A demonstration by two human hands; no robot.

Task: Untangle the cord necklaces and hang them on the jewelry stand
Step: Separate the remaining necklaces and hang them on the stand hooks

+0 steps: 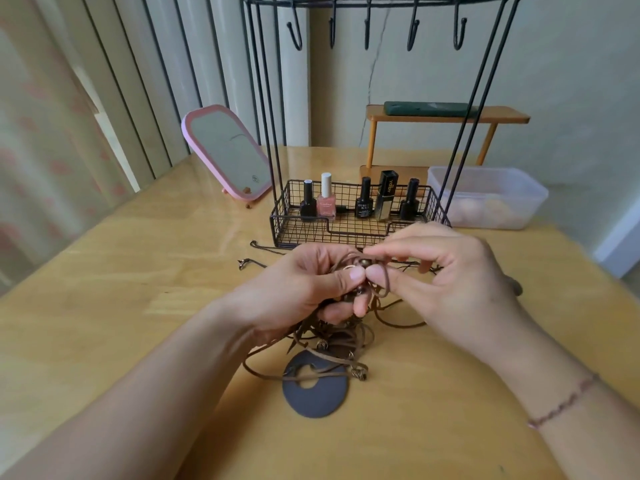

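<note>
I am at the untangling: my left hand (304, 285) grips the bunched cord necklaces (332, 337) just above the worktop (138, 271), my right hand (440, 271) pinching one strand. Next I judge that strand must slide free. The jewelry stand (349, 226) waits behind, its hooks (367, 27) bare.

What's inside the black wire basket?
The wire basket holds five bottles: three black ones, a pink polish bottle and a tall dark-and-gold one. The hands hide part of its front rim.
</note>
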